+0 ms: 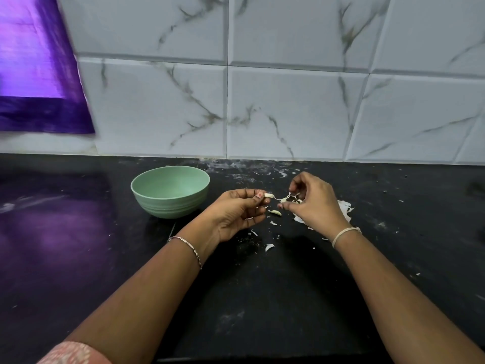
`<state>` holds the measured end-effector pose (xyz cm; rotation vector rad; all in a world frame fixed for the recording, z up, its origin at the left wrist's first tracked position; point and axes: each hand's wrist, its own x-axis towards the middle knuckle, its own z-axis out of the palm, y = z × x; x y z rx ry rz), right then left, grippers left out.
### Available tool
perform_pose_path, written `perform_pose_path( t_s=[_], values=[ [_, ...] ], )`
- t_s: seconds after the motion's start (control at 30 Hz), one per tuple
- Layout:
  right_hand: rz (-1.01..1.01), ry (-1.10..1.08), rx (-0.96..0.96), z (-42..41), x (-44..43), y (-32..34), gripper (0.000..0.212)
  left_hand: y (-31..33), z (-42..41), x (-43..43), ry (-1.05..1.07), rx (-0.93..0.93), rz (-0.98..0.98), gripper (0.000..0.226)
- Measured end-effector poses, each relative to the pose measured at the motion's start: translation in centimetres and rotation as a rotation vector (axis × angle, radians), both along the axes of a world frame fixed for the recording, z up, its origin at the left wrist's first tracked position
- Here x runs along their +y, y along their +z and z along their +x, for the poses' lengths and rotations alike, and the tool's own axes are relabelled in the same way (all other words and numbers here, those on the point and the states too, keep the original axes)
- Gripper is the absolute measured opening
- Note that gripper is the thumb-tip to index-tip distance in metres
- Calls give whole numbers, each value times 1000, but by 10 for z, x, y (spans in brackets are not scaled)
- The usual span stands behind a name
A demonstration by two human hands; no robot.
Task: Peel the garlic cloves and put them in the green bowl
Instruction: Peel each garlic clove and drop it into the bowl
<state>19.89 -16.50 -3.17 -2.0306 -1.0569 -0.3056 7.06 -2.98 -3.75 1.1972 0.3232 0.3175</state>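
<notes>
My left hand [237, 212] pinches a small pale garlic clove [268, 195] between thumb and fingertips, just right of the green bowl [170, 191]. A strip of papery skin [284, 199] stretches from the clove to my right hand [313, 203], which pinches its other end. Both hands hover a little above the black counter [262, 298]. Another clove [275, 212] lies on the counter below and between the hands. What the bowl holds is not visible from this angle.
Torn white garlic skins [345, 207] lie scattered under and right of my right hand, with small bits [269, 246] in front. A marbled tile wall [288, 101] rises behind the counter. A purple sheet [34, 69] hangs at the upper left.
</notes>
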Motion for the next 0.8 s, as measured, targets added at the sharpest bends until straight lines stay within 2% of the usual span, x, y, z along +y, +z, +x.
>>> perform_pose_path(
  t_s=[0.2, 0.33, 0.43, 0.47, 0.57, 0.63, 0.7, 0.8],
  values=[
    [-111, -62, -91, 9, -10, 4, 19, 2, -1, 0, 12, 8, -41, 7],
    [-186, -67, -58, 18, -15, 2, 21, 3, -1, 1, 9, 4, -61, 7],
    [-81, -16, 28, 14, -12, 3, 14, 3, -1, 0, 1, 8, -71, 8],
    [-13, 55, 131, 11, -9, 4, 10, 2, -1, 0, -3, 8, -77, 9],
    [93, 322, 411, -7, 1, 4, 15, 1, 0, 0, -9, 2, -104, 11],
    [124, 402, 408, -14, 6, 2, 13, 1, 0, 1, -14, 7, -115, 12],
    [134, 387, 355, -15, 9, 0, 7, 0, -1, 0, -28, 25, -92, 12],
    [119, 367, 344, -14, 9, -1, 7, -3, 1, -2, 0, 73, 129, 7]
  ],
)
